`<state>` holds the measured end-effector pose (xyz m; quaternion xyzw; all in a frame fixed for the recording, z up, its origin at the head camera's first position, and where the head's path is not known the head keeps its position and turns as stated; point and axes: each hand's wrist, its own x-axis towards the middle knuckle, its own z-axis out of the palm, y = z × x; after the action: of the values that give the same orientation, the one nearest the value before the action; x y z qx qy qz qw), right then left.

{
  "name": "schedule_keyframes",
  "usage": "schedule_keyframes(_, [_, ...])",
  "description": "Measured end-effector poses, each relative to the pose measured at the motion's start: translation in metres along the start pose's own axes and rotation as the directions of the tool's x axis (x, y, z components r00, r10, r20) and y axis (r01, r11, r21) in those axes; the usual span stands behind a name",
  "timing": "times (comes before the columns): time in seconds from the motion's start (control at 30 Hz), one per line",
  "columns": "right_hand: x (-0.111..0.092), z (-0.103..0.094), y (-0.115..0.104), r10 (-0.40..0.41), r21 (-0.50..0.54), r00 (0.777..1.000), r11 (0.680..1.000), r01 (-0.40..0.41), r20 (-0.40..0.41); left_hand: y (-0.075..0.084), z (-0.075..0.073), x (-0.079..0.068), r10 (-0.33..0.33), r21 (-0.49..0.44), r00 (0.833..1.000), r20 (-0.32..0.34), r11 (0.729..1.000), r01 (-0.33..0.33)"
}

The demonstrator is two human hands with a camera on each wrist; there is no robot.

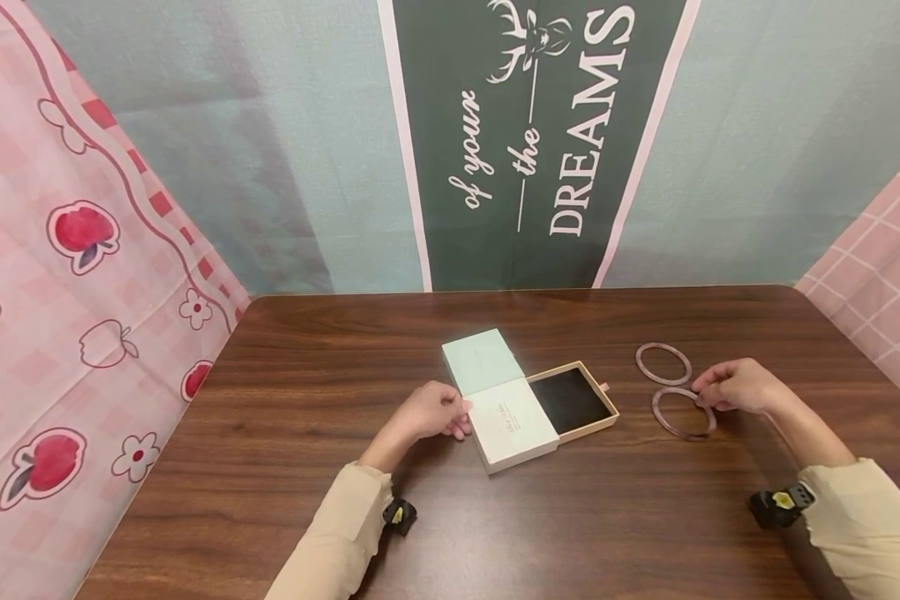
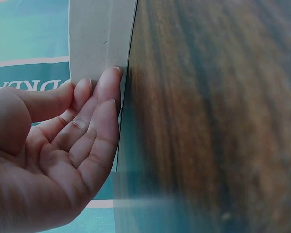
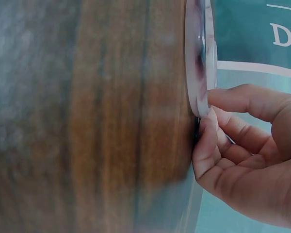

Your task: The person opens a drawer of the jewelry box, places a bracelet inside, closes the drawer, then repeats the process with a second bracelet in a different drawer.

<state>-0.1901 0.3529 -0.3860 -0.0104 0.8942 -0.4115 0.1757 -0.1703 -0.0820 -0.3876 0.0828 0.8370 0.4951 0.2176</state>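
A white box (image 1: 512, 423) with printed lettering lies on the table, its mint panel (image 1: 483, 360) folded back behind it. From its right side projects a drawer (image 1: 588, 428) with a black lining and a small pull tab. My left hand (image 1: 437, 410) touches the box's left edge, thumb at the top edge and loosely bent fingers (image 2: 106, 116) along the side. On the right, my right hand (image 1: 742, 387) pinches the near purplish bangle (image 1: 667, 427) between thumb and fingers. A second, similar bangle (image 1: 663, 345) lies just behind it.
Everything rests on a dark wood-grain table (image 1: 307, 350). A curtain with white lettering (image 1: 585, 150) hangs behind its far edge, a pink cloth (image 1: 142, 358) along the left. Both wrists wear black camera mounts (image 1: 400, 515).
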Motion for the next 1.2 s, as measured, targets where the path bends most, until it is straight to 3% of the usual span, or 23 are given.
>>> schedule_keyframes(0.2, [0.000,-0.002,0.004,-0.026,0.045,0.999,0.999,0.025,0.019,0.000,0.000,-0.001,0.008,-0.005,1.000,-0.004,1.000,-0.008])
schedule_keyframes(0.37, [0.001,-0.006,0.010,-0.041,0.130,0.995,0.991,0.029,0.093,0.000,0.001,-0.001,0.009,-0.001,1.000,-0.010,1.000,-0.009])
schedule_keyframes(0.8, [-0.002,-0.014,0.018,-0.165,0.310,0.964,0.946,0.095,0.208,0.001,0.001,-0.002,0.000,-0.015,1.000,-0.001,1.000,0.000])
schedule_keyframes(1.2, [-0.003,-0.014,0.016,-0.125,0.344,0.967,0.938,0.042,0.222,0.001,0.001,-0.002,0.004,-0.024,1.000,0.002,1.000,-0.004])
